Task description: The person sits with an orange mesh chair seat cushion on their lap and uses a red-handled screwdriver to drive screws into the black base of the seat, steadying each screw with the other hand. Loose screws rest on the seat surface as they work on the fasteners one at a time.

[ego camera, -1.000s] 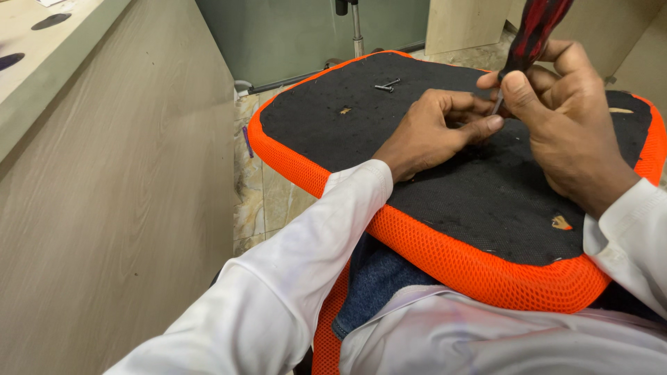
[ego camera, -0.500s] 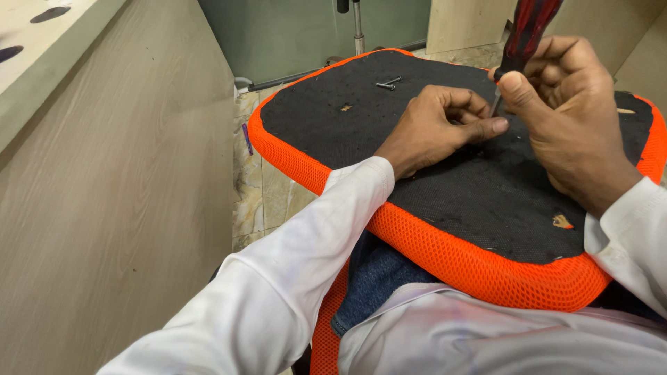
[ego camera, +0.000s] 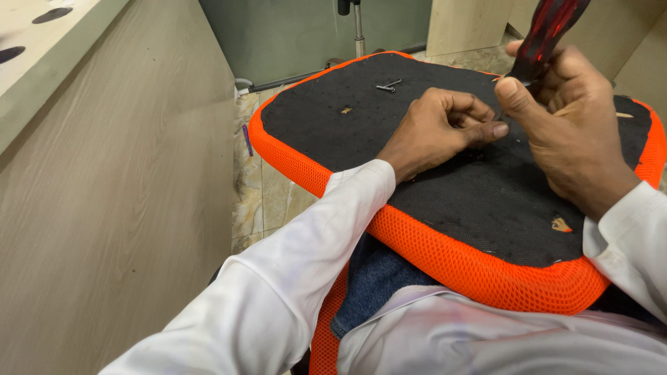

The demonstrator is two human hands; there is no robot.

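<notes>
- The right hand [ego camera: 570, 132] is wrapped tight around a red-handled screwdriver [ego camera: 545, 31], rigid and light, best held by its handle.
- Its long axis is steeply tilted, tip down onto the black seat underside [ego camera: 431, 201].
- The left hand [ego camera: 441, 128] is curled beside the tip, perhaps pinching a screw.

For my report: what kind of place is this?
Probably a furniture workshop: an orange mesh chair seat lies bottom-up on the person's lap, the right hand holds a screwdriver, loose screws lie on it.
</notes>
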